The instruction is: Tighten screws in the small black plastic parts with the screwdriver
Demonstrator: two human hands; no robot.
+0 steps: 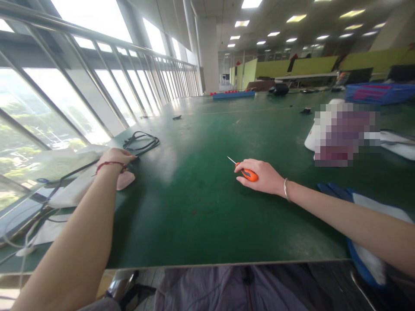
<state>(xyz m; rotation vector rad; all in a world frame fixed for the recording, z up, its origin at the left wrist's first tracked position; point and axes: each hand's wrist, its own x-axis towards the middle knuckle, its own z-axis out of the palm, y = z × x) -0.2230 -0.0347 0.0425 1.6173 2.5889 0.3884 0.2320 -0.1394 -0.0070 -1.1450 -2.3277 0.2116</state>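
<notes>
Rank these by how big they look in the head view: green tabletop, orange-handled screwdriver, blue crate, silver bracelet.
1. Green tabletop
2. Blue crate
3. Orange-handled screwdriver, partly covered by the right hand
4. Silver bracelet

The orange screwdriver [249, 174] handle is partly hidden.

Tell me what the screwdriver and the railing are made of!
Screwdriver: the orange handle with its dark grey patch looks like smooth plastic, maybe part rubber; the thin shaft is pale and straight, probably metal. Railing: likely polished metal, because its bars shine silvery.
</notes>
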